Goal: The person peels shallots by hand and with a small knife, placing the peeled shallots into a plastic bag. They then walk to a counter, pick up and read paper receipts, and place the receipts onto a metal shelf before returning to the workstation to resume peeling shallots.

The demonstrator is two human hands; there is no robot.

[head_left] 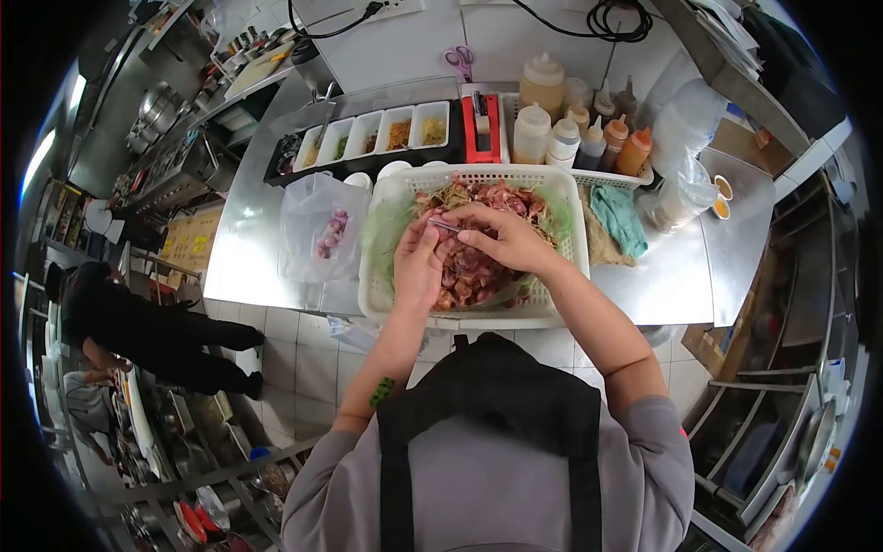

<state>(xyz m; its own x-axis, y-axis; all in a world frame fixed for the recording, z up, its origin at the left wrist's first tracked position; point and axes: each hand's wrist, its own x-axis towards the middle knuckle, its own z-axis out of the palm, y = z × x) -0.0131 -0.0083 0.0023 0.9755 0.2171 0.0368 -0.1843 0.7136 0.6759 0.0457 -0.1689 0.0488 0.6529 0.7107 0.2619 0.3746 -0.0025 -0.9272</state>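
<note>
Gripping a slim metal tool (444, 225), the right hand (504, 243) has its thumb and fingers clamped on it. The left hand (419, 259) meets it with curled fingers; whether they hold anything cannot be told. Both hands are above reddish bulbs (474, 276) heaped in a white basket (370, 287), with green netting (391, 221) along its sides. Just beside the basket, a clear plastic bag (299, 230) holds purple bulbs (329, 236); a teal cloth (620, 221) lies on the opposite side. Behind stand food tubs (398, 131) and squeeze bottles (532, 136). Purple scissors (459, 61) hang on the wall. Farther left, beyond a co-worker in black (138, 317), a tan panel (191, 241) bears yellow marks too small to read.
</note>
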